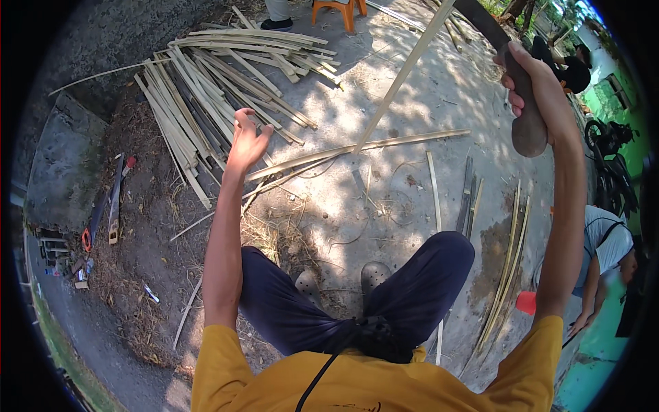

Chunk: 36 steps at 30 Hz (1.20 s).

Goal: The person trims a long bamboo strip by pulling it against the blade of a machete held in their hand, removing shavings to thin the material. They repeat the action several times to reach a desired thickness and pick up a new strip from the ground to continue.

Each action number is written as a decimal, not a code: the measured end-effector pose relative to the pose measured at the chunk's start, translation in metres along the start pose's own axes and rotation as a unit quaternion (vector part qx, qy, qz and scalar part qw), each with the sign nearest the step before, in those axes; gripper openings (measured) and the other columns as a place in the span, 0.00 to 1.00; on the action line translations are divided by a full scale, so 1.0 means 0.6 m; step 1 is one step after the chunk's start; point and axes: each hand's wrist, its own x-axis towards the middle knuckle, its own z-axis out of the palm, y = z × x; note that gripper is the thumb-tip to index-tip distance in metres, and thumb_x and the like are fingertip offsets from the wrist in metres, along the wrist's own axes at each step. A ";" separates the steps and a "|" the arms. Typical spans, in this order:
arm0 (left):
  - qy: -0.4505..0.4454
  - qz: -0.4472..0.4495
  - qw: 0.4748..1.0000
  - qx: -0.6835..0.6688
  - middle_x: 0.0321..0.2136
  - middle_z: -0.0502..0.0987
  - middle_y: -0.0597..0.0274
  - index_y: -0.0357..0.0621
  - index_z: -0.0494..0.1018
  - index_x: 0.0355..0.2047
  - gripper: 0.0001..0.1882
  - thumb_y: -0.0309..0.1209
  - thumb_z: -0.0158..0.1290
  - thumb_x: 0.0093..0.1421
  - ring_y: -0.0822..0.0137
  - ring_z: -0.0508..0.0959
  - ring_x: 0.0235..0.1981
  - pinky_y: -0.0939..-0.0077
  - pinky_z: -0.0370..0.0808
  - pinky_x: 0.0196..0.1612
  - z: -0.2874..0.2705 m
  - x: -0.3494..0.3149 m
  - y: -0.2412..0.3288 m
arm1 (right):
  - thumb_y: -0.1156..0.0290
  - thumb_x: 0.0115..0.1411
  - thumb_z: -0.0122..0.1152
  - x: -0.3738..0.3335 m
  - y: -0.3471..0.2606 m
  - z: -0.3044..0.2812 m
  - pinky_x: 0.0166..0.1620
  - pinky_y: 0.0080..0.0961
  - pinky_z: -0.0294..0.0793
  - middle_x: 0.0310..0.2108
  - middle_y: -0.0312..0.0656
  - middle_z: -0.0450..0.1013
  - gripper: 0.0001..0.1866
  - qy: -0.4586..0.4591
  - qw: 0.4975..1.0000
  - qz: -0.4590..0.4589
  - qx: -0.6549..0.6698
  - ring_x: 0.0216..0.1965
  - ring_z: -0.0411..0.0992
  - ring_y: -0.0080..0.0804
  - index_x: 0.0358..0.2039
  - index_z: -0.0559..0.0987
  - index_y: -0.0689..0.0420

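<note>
My right hand (539,86), raised at the upper right, wraps its fingers round the dark wooden handle (528,134) of a large machete-like knife. Its dark blade (484,22) points up and left, out of the top of the view. A long pale bamboo strip (398,84) slants up from the ground to beside the blade; whether they touch I cannot tell. My left hand (250,139) is stretched forward, fingers apart and slightly bent, with nothing in them. Beyond it lies a pile of split bamboo strips (206,89). Another strip (412,139) lies crosswise on the ground.
Handsaws (115,213) lie at the left beside a concrete block (65,165). More strips (508,268) lie right of my knees. One person (604,240) bends at the right near a red container (526,302). An orange stool (336,14) and a motorcycle (611,161) stand farther off.
</note>
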 end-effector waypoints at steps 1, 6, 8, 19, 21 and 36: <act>-0.001 -0.008 1.000 0.001 0.51 0.68 0.34 0.35 0.53 0.61 0.38 0.43 0.58 0.62 0.44 0.72 0.55 0.53 0.69 0.60 -0.010 -0.003 -0.001 | 0.47 0.72 0.51 -0.004 -0.022 -0.018 0.21 0.15 0.64 0.24 0.29 0.66 0.26 0.015 1.000 -0.009 -0.016 0.17 0.62 0.13 0.46 0.76 0.61; 0.016 0.012 0.999 -0.025 0.55 0.66 0.29 0.30 0.53 0.60 0.37 0.41 0.58 0.64 0.45 0.73 0.55 0.55 0.71 0.60 0.006 0.025 0.016 | 0.48 0.75 0.46 0.019 -0.075 -0.206 0.20 0.15 0.66 0.26 0.29 0.66 0.28 -0.094 0.995 0.036 0.000 0.15 0.62 0.14 0.59 0.74 0.61; 0.041 0.021 0.999 -0.018 0.54 0.65 0.33 0.30 0.52 0.61 0.38 0.42 0.58 0.64 0.47 0.72 0.56 0.58 0.70 0.59 0.001 0.029 -0.019 | 0.46 0.73 0.50 -0.029 -0.041 -0.064 0.20 0.15 0.65 0.23 0.29 0.65 0.26 -0.036 0.996 -0.002 -0.077 0.16 0.61 0.14 0.50 0.76 0.60; 0.110 0.065 0.992 -0.012 0.55 0.62 0.27 0.25 0.50 0.58 0.36 0.38 0.56 0.64 0.40 0.68 0.58 0.51 0.65 0.63 -0.041 0.025 -0.006 | 0.44 0.74 0.47 -0.051 -0.050 0.005 0.22 0.19 0.70 0.23 0.32 0.67 0.30 -0.029 0.990 -0.003 -0.136 0.15 0.65 0.17 0.58 0.75 0.58; 0.111 0.053 0.992 -0.023 0.56 0.62 0.27 0.24 0.49 0.58 0.37 0.40 0.56 0.64 0.39 0.67 0.59 0.52 0.65 0.63 -0.038 0.033 0.003 | 0.48 0.77 0.43 -0.070 -0.117 -0.021 0.25 0.28 0.70 0.19 0.42 0.68 0.28 -0.075 0.983 -0.077 -0.146 0.18 0.66 0.29 0.34 0.73 0.62; 0.138 0.007 0.990 -0.029 0.56 0.62 0.33 0.31 0.49 0.61 0.37 0.42 0.54 0.64 0.44 0.67 0.59 0.53 0.64 0.64 -0.042 0.023 0.001 | 0.47 0.75 0.47 -0.039 -0.046 0.006 0.22 0.21 0.66 0.22 0.36 0.67 0.25 -0.044 0.988 0.006 -0.151 0.17 0.64 0.21 0.44 0.76 0.59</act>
